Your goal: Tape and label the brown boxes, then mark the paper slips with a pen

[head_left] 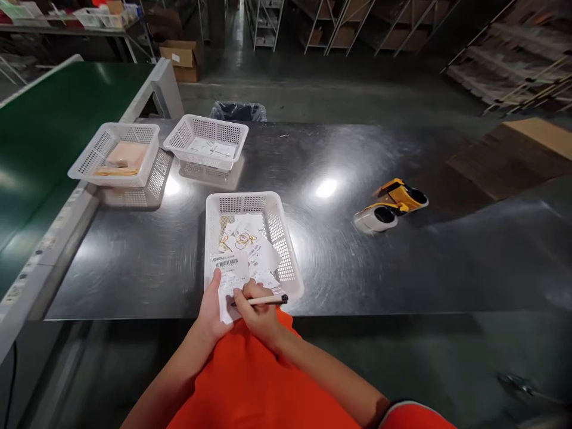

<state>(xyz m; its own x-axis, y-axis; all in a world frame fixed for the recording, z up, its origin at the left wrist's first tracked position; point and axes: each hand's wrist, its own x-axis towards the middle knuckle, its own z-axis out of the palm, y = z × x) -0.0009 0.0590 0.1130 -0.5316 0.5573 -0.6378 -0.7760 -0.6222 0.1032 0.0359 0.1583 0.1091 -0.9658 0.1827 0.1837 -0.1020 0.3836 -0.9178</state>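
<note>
My left hand (211, 307) is closed on a white printed slip (232, 277) with a barcode near its top, the thumb lying along its left edge. In my right hand (258, 310) is a pen (268, 300) with a pale barrel and a dark end; its tip is at the lower part of the slip. Both hands are at the near end of a white perforated basket (288, 256). Inside that basket lie several white papers (266, 256) and gold-coloured rings or loops (245, 239). The slip hides part of the contents.
Two more white baskets stand at the back left: one holds peach-coloured packets (127, 156), the other papers (212, 147). A yellow tape dispenser (397, 193) rests right of centre on the metal table (339, 262). Cardboard (513, 158) lies far right; a green conveyor (53, 131) runs left.
</note>
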